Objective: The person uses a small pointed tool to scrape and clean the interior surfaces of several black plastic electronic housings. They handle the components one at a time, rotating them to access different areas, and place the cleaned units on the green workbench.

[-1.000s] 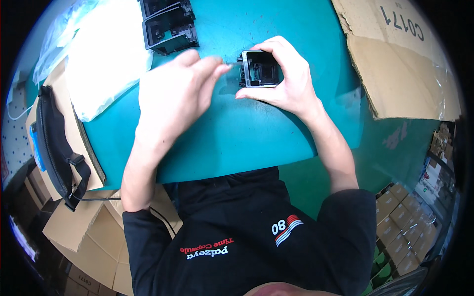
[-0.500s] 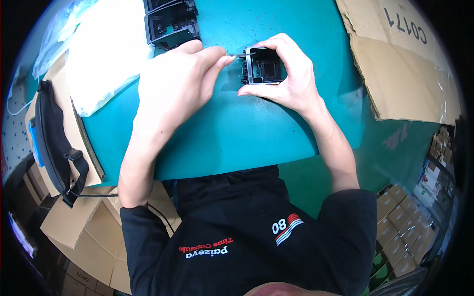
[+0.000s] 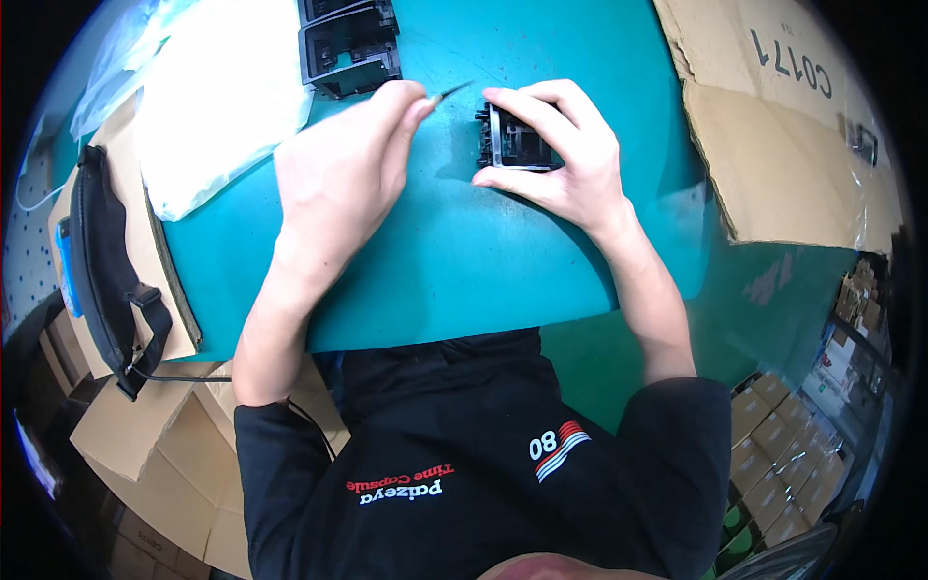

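My left hand [image 3: 348,159] pinches a thin tool [image 3: 450,94] with a dark, pointed tip; its exact kind cannot be made out. That tip points up and right, a short gap away from the piece in my other hand. On the right, my right hand [image 3: 582,159] grips a small black square plastic housing [image 3: 527,150], thumb along its near side and fingers over the far side. The housing is hollow, with a pale rim and small black parts jutting from its left. Beyond my left hand stand several similar black housings [image 3: 350,53] in a row.
Both hands work over a green table mat [image 3: 464,271]. White plastic bagging [image 3: 217,106] covers the left of it. A black waist bag [image 3: 101,261] lies on cardboard at the far left. A large cardboard box [image 3: 773,164] sits at the right; stacked cartons [image 3: 788,454] stand lower right.
My left hand has drawn the tool back to the left, out of the housing's rim. My right fingers have shifted over the housing, which is tilted slightly. The view has moved a little.
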### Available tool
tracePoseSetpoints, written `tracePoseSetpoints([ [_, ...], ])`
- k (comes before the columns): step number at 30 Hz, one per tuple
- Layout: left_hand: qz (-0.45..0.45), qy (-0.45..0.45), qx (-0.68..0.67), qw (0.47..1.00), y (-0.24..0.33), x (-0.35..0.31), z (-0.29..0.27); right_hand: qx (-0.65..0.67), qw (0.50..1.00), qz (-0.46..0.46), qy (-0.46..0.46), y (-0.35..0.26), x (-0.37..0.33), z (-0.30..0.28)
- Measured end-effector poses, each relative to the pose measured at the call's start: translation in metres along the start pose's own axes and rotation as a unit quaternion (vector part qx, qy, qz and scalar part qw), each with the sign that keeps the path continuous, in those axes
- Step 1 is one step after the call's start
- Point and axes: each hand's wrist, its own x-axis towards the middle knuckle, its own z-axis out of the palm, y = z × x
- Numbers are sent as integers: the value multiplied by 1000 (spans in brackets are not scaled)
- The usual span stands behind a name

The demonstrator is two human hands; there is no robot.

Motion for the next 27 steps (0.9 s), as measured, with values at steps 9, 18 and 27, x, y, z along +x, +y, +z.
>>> tracePoseSetpoints([
  [9,-33,-84,-241,966,16,-3,-4,406,902,136,52,-15,-10,1],
  [18,-61,-93,-282,953,26,-3,-11,448,881,152,27,-19,-13,2],
  [27,-58,-94,-281,953,27,-3,-15,445,883,145,24,-17,-14,0],
])
